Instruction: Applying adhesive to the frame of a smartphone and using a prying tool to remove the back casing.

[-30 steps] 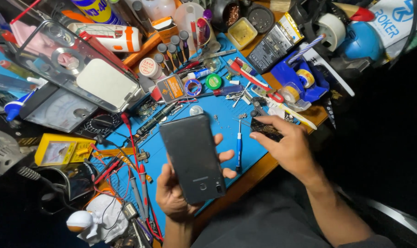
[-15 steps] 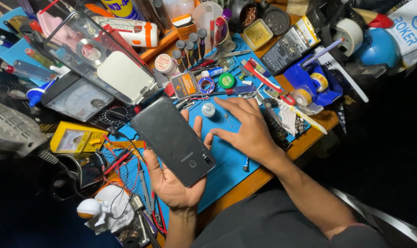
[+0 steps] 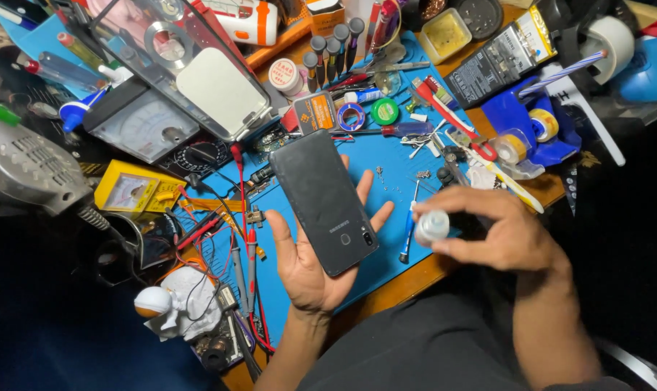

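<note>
My left hand (image 3: 310, 264) lies palm up over the blue work mat (image 3: 386, 166) and holds a dark phone (image 3: 323, 199) with its back facing up, camera end towards me. My right hand (image 3: 499, 232) is to the right of the phone, near the table's front edge, with its fingers closed on a small round white container (image 3: 433, 226). A blue-handled screwdriver (image 3: 409, 232) lies on the mat between the two hands.
An analogue multimeter (image 3: 144, 127) with red and black leads (image 3: 243, 239) sits at the left, next to a yellow meter (image 3: 133, 192). Tape rolls (image 3: 513, 145), tweezers, several screwdrivers (image 3: 332, 47) and a red-handled tool (image 3: 452, 119) crowd the back and right. Small screws (image 3: 386, 177) lie on the mat.
My right hand has lifted the small white container off the mat and drawn it back towards me. The left hand has turned the phone more upright in view.
</note>
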